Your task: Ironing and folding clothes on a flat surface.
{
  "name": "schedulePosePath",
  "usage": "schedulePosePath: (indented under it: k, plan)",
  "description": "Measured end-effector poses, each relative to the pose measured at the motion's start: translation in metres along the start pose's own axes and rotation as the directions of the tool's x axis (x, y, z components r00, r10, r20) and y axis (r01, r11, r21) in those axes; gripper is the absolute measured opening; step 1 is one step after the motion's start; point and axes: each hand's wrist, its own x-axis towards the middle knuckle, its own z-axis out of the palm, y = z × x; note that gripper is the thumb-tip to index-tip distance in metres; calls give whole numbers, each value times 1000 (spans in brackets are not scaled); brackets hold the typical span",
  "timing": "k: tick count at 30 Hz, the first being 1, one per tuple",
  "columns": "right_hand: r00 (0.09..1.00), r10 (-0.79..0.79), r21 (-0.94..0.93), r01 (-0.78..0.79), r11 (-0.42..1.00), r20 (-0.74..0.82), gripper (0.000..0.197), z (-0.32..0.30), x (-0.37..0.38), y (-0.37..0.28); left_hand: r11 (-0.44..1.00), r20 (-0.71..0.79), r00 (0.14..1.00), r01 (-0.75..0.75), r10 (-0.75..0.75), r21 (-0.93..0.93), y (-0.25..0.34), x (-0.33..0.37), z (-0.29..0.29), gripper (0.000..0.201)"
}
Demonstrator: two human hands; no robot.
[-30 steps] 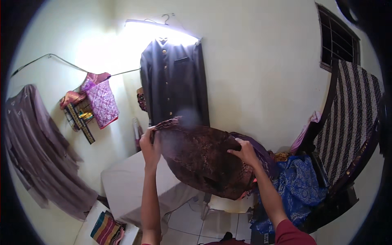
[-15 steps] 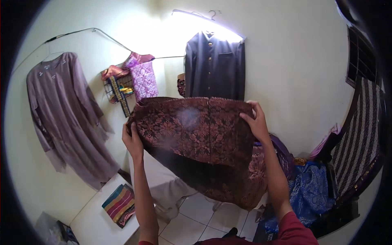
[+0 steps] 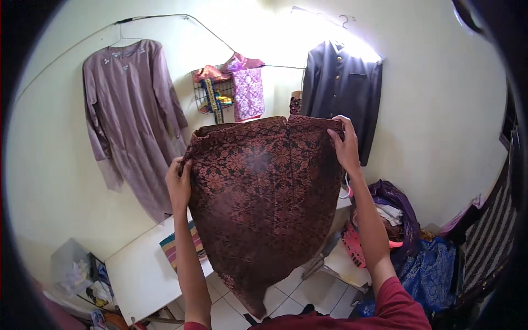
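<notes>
Two bare hands hold up one dark maroon cloth with a woven floral pattern (image 3: 264, 203), spread flat in front of the person and hanging down toward the tiled floor (image 3: 300, 289). The left hand (image 3: 179, 184) is closed around the cloth's left upper edge, fingers curled over the hem. The right hand (image 3: 345, 146) pinches the right upper corner, held higher than the left, so the top edge slopes up to the right.

Behind the cloth, one white wall (image 3: 440, 121) carries two hanging garments: one long mauve dress with long sleeves (image 3: 132, 115) on the left and one dark navy buttoned jacket (image 3: 344, 91) on the right. Between them sits one small wire rack (image 3: 212, 96) with a pink patterned fabric (image 3: 247, 91) draped beside it. Below the left arm, one white table (image 3: 137, 272) bears one folded striped multicoloured cloth (image 3: 173, 247). To the right, near the right forearm, lie one purple fabric bundle (image 3: 393, 201) and one blue fabric heap (image 3: 432, 272). One striped dark-and-white cloth (image 3: 489, 242) hangs at the far right edge.
</notes>
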Motion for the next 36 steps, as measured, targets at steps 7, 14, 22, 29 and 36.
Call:
schedulePosePath:
  k: [7,14,22,29,36]
  plan:
    - [971,225,126,-235,964,84,36,17,-9,3,999,133,991,-33,30,18,-4,-13,-6,19]
    - [931,293,434,-361,825,218,38,17,-14,43,994,153,985,69,-81,84,-27,-20,32,22]
    - [920,297,273,-363,891,254,26,33,-12,129,991,30,992,124,-126,56,-51,-2,87,24]
    - [927,347,268,-374,888,142,25,84,5,199,972,-104,989,-84,108,218,-107,34,150,41]
    - [939,344,258,-336,906,15,25,155,9,258,937,-100,995,31,4,348,-145,63,203,38]
